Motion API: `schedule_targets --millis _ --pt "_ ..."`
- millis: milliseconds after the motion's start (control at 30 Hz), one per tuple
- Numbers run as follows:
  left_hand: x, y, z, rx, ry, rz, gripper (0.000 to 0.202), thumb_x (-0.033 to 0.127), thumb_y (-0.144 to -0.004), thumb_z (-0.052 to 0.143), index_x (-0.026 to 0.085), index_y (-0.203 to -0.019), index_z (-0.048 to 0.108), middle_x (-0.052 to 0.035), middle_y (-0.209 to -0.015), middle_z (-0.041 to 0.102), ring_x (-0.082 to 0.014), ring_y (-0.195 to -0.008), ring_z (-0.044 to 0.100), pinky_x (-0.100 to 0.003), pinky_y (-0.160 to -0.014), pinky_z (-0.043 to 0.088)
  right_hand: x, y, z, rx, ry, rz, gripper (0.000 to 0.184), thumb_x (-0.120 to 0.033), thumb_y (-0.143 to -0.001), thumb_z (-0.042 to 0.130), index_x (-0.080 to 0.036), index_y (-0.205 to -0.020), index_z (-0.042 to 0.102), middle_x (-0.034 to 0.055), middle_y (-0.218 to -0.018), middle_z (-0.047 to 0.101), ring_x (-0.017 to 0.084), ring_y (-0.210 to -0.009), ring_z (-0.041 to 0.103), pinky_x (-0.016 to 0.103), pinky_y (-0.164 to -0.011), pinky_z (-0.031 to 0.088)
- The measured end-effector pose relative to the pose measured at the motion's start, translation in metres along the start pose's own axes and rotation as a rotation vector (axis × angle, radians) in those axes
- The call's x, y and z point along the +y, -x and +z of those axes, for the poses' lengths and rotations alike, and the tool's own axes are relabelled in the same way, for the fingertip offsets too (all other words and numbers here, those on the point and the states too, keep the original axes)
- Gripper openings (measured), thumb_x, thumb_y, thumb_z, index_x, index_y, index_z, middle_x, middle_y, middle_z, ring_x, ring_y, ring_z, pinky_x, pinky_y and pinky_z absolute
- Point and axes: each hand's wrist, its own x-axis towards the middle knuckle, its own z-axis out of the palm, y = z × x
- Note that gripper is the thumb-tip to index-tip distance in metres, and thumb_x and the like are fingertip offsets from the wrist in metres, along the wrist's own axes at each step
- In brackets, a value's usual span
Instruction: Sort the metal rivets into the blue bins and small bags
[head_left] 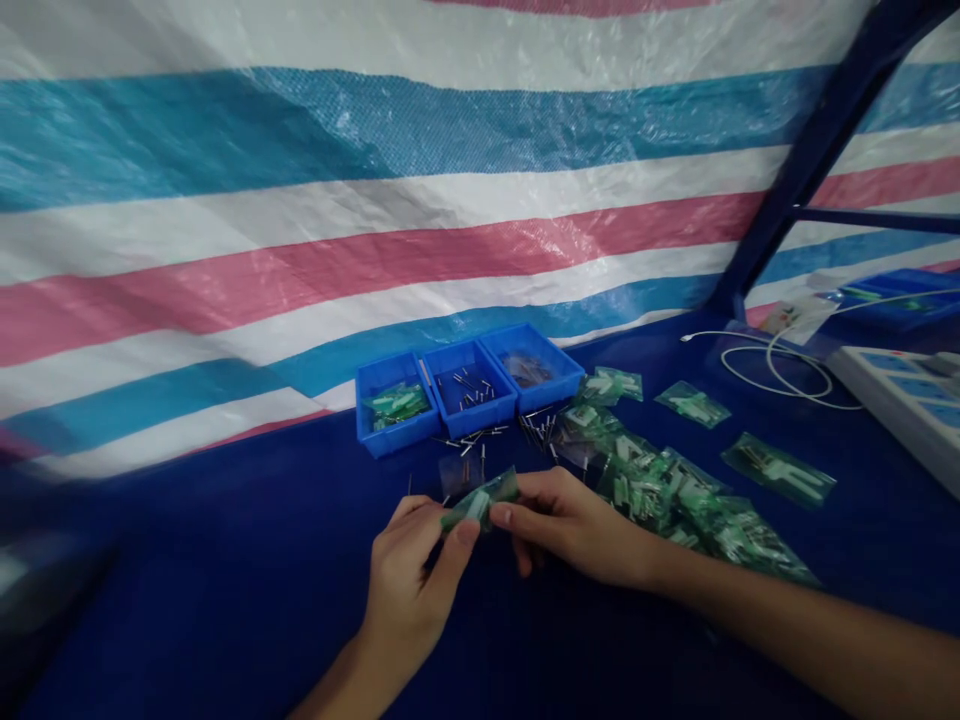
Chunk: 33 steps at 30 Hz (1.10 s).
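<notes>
My left hand and my right hand meet over the dark blue table. Both pinch one small clear plastic bag with green print, held between their fingertips just above the table. A pile of similar small green bags lies right of my right hand. Loose small metal pins are scattered on the cloth just beyond the held bag.
Three small blue trays stand in a row behind the hands: the left tray holds green bags, the middle tray pins, the right tray dark parts. A white cable and a white power strip lie at right. A striped tarp hangs behind.
</notes>
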Motion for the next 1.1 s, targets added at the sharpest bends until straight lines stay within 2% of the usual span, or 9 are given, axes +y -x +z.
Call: schedule_targets --millis 167,333,500,600,700,800,933,1033,1100 --pt "-0.001 0.003 0.002 -0.008 -0.001 -0.145 0.044 0.023 -0.09 0.037 0.018 -0.048 0.05 0.003 -0.046 0.052 -0.009 -0.048 0.053 -0.019 -0.048 0.04 -0.001 0.001 -0.002 0.034 0.081 0.018 0.037 -0.039 -0.086 0.048 -0.014 -0.059 0.052 -0.0051 -0.043 0.046 0.004 -0.04 0.039 0.017 -0.041 0.028" --pt "-0.006 -0.002 -0.002 0.033 0.002 -0.252 0.045 0.031 -0.086 0.041 0.019 -0.044 0.048 0.0031 -0.042 0.053 -0.0096 -0.044 0.051 -0.02 -0.047 0.039 0.001 -0.002 0.0 0.066 0.042 0.076 0.035 -0.037 -0.087 0.045 -0.016 -0.06 0.047 -0.0055 -0.043 0.046 0.004 -0.038 0.04 0.016 -0.038 0.029" --pt "-0.027 -0.038 -0.025 0.257 -0.052 -0.413 0.045 0.042 -0.085 0.039 0.02 -0.046 0.041 0.0047 -0.042 0.042 -0.0102 -0.043 0.041 -0.021 -0.045 0.032 -0.001 -0.005 -0.002 0.151 0.02 0.115 0.027 -0.031 -0.091 0.033 -0.015 -0.089 0.055 -0.0067 -0.044 0.045 0.006 -0.035 0.04 0.015 -0.035 0.032" --pt "-0.042 -0.068 -0.035 0.295 -0.09 -0.511 0.044 0.046 -0.081 0.043 0.02 -0.045 0.039 0.0046 -0.04 0.039 -0.0103 -0.041 0.038 -0.022 -0.044 0.03 -0.005 -0.005 -0.004 0.163 0.055 0.108 0.028 -0.027 -0.09 0.032 -0.014 -0.092 0.056 -0.0061 -0.045 0.046 0.006 -0.036 0.041 0.015 -0.036 0.034" --pt "-0.051 -0.093 -0.041 0.19 -0.128 -0.619 0.04 0.046 -0.072 0.049 0.02 -0.042 0.044 0.0031 -0.037 0.042 -0.011 -0.036 0.037 -0.023 -0.041 0.028 -0.01 -0.005 -0.01 0.167 0.144 0.081 0.03 -0.024 -0.091 0.029 -0.013 -0.098 0.056 -0.0053 -0.047 0.047 0.007 -0.036 0.043 0.016 -0.037 0.036" --pt "-0.049 -0.105 -0.046 0.083 -0.191 -0.67 0.035 0.046 -0.059 0.062 0.019 -0.04 0.05 0.0023 -0.034 0.045 -0.0114 -0.032 0.035 -0.024 -0.037 0.024 -0.014 -0.006 -0.022 0.198 0.305 0.03 0.033 -0.023 -0.092 0.026 -0.014 -0.108 0.053 -0.003 -0.053 0.052 0.008 -0.041 0.047 0.018 -0.041 0.039" --pt "-0.034 -0.096 -0.047 0.096 -0.204 -0.652 0.032 0.05 -0.055 0.062 0.019 -0.062 0.057 0.0023 -0.044 0.054 -0.0149 -0.039 0.047 -0.024 -0.04 0.033 -0.016 -0.003 -0.052 0.26 0.654 -0.048 0.027 -0.021 -0.085 0.043 -0.014 -0.106 0.059 0.0053 -0.073 0.062 0.014 -0.065 0.057 0.027 -0.061 0.044" --pt "-0.023 -0.07 -0.042 0.124 -0.165 -0.597 0.036 0.052 -0.06 0.053 0.02 -0.078 0.055 0.0017 -0.055 0.059 -0.0177 -0.05 0.057 -0.027 -0.05 0.044 -0.015 -0.001 -0.072 0.29 0.924 -0.08 0.023 -0.013 -0.079 0.048 -0.011 -0.095 0.064 0.0126 -0.088 0.063 0.022 -0.083 0.056 0.037 -0.076 0.04" --pt "-0.018 -0.048 -0.038 0.111 -0.155 -0.559 0.035 0.052 -0.062 0.051 0.021 -0.078 0.056 0.0009 -0.058 0.061 -0.0195 -0.058 0.061 -0.028 -0.056 0.046 -0.013 0.0 -0.077 0.279 1.052 -0.093 0.024 -0.012 -0.081 0.046 -0.01 -0.096 0.064 0.0146 -0.093 0.062 0.024 -0.087 0.055 0.039 -0.078 0.039"
